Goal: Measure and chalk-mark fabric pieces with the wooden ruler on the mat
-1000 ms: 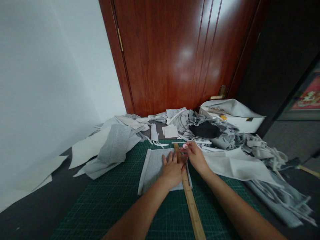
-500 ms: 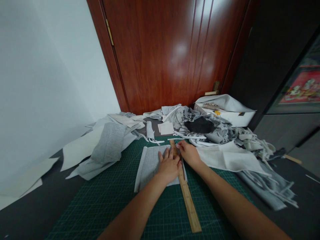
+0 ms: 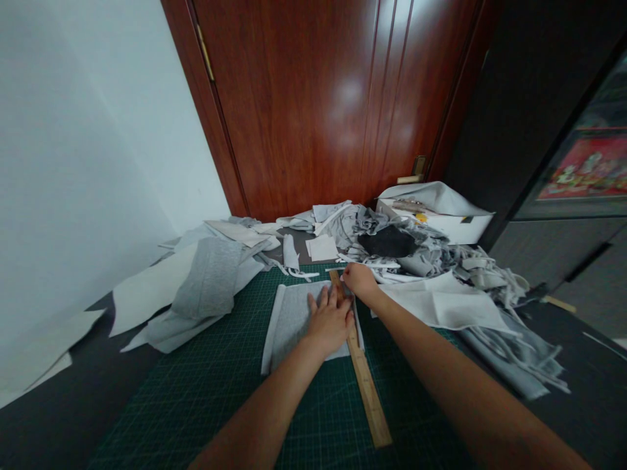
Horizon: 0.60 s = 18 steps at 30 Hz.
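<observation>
A grey fabric rectangle (image 3: 291, 320) lies on a green cutting mat (image 3: 196, 391). A long wooden ruler (image 3: 365, 385) runs along the fabric's right edge. My left hand (image 3: 329, 321) presses flat on the fabric and ruler, fingers spread. My right hand (image 3: 360, 279) is closed near the ruler's far end, just right of it; whatever it grips is hidden by the fingers.
Heaps of grey and white fabric scraps (image 3: 426, 261) lie beyond and right of the mat, with a folded grey piece (image 3: 208, 284) at left. A white box (image 3: 441, 219) stands by the red-brown wooden door (image 3: 333, 104). White wall at left.
The view has shifted slightly. My right hand has moved a little toward the far end of the ruler. My left hand stays pressed on the fabric and ruler.
</observation>
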{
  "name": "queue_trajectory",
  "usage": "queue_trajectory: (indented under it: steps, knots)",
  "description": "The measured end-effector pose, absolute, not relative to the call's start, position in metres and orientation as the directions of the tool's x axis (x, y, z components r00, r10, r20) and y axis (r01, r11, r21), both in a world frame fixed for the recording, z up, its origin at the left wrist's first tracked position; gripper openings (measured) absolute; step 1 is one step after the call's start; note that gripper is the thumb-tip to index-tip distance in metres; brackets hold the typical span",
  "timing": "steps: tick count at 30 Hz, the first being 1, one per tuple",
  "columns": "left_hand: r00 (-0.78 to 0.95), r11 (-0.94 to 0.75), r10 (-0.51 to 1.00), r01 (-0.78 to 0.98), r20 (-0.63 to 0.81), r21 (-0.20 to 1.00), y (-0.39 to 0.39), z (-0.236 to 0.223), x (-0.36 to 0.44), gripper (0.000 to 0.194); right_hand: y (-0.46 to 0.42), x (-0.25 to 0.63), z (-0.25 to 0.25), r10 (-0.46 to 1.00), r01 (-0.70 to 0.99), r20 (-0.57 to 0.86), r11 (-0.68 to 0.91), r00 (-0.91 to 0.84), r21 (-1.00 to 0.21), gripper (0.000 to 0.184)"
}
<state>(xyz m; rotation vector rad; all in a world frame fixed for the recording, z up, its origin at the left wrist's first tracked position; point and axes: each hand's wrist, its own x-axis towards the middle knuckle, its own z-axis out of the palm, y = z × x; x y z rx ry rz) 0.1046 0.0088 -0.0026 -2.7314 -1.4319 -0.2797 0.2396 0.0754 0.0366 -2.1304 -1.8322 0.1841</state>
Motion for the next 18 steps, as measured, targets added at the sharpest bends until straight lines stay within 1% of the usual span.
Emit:
queue_trajectory:
  steps: [5,10,15,18]
  knots:
    - [0.558,-0.570,0.816,0.820,0.153,0.051,0.0070,0.0014,0.1048,0.043,0.0793,0.2364,0.0372,0.983,0.948,0.070,-0.144,0.171,-0.284,0.023]
    - [0.549,-0.561,0.824,0.826,0.142,0.061,0.0056,0.0047,0.1056,0.044,0.0790,0.2356,0.0377,0.986,0.955,0.060,-0.132,0.153,-0.264,0.025]
    - [0.519,-0.535,0.839,0.842,0.163,0.073,0.0068,0.0013,0.1073,0.054,0.0755,0.2362,0.0402,0.990,0.959,0.054,-0.115,0.133,-0.258,0.024]
    - [0.506,-0.519,0.848,0.853,0.157,0.054,0.0080,-0.0010,0.1083,0.058,0.0736,0.2364,0.0421,0.991,0.961,0.046,-0.109,0.125,-0.255,0.023]
